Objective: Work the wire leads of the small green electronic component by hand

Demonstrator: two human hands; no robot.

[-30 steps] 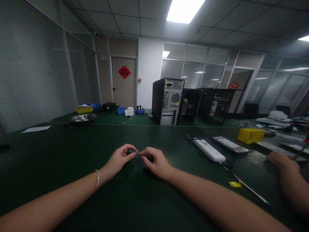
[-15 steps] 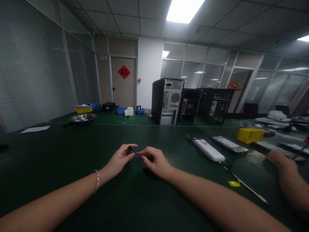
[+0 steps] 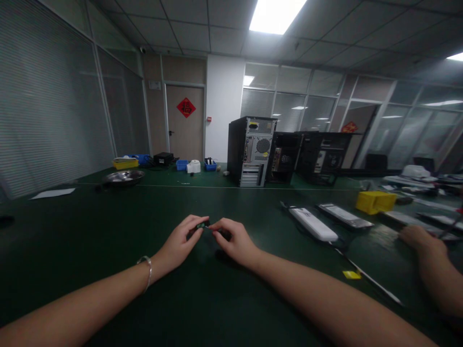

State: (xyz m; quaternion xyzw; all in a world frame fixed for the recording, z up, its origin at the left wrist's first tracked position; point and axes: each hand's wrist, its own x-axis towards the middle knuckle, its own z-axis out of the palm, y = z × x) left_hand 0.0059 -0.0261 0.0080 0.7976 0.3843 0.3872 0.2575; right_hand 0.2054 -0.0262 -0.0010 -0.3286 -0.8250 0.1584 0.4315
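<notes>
Above the green table, my left hand [image 3: 185, 237] pinches a small black and green piece [image 3: 202, 224], possibly a little circuit board, between thumb and fingertips. Close on its right is my right hand [image 3: 233, 238], its thumb and forefinger closed on a thin tool with a fine light tip [image 3: 209, 227]. A dark part of that tool lies inside the curled fingers, so its exact kind is hidden. The tip meets or nearly meets the small piece; contact is too small to make out.
Computer cases [image 3: 251, 152] stand at the back. To the right are a white power strip [image 3: 313, 224], a hard drive [image 3: 343, 215], a yellow bin [image 3: 375, 202] and another person's hand [image 3: 423, 241]. A metal bowl [image 3: 123, 178] and paper [image 3: 52, 193] lie left.
My left hand has shifted slightly right and turned the small piece, bringing it closer to the tool's tip. My right hand has hardly moved.
</notes>
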